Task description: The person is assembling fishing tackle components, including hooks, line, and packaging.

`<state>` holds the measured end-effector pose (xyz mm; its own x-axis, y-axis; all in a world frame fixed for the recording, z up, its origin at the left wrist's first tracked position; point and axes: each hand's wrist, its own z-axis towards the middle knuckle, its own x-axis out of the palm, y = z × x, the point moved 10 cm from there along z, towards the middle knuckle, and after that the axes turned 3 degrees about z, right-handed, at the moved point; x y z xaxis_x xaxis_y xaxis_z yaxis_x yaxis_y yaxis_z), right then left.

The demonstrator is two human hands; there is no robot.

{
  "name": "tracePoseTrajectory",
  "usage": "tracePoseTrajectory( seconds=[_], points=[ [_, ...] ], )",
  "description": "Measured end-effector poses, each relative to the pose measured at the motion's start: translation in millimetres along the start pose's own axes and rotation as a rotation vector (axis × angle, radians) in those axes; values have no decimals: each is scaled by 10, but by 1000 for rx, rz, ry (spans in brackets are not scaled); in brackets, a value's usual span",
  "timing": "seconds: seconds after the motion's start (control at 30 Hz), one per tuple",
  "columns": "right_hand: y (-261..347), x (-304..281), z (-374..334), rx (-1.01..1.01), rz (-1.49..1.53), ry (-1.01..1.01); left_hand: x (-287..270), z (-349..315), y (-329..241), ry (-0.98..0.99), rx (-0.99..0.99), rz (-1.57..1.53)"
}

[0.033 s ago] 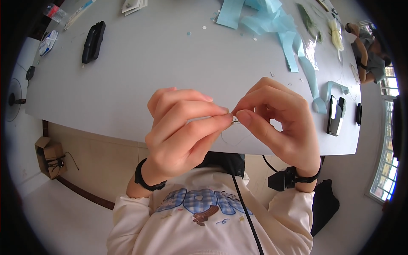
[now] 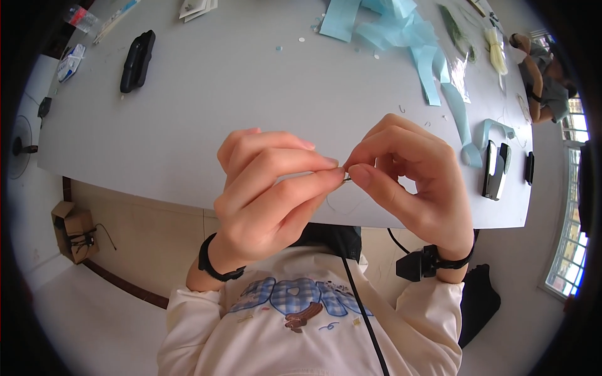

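Over the table's front edge, my left hand (image 2: pixel 266 194) and my right hand (image 2: pixel 411 172) meet fingertip to fingertip. The left thumb and index finger pinch a small dark metal piece (image 2: pixel 347 179), mostly hidden by the fingers, so its kind is unclear. The right thumb and index finger press together right against it. A thin, pale line (image 2: pixel 338 210) loops faintly below the fingertips, between the two hands; the pinch hides its ends. Beyond the right hand lie small metal hooks (image 2: pixel 402 109) on the grey-white table (image 2: pixel 207 106).
Light-blue strips (image 2: pixel 426 69) trail across the far right. A black-and-silver stapler (image 2: pixel 495 170) is near the right edge. At the left lie a black case (image 2: pixel 138 61) and a plastic bottle (image 2: pixel 81 19). Another person (image 2: pixel 544 81) sits past the table's right side.
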<state>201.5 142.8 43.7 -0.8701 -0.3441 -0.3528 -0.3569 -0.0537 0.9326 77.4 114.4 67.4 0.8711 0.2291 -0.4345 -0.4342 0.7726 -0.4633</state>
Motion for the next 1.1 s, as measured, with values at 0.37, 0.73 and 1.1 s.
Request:
tracePoseTrajectory(
  seconds=[0.37, 0.73, 1.1],
  points=[
    [84, -9, -53, -180, -89, -56, 31, -8, -26, 80, -20, 28],
    [234, -59, -188, -259, -243, -204, -7, -13, -64, 27, 0, 108],
    [121, -6, -151, -216, -119, -132, 5, -17, -44, 83, -29, 78]
  ],
)
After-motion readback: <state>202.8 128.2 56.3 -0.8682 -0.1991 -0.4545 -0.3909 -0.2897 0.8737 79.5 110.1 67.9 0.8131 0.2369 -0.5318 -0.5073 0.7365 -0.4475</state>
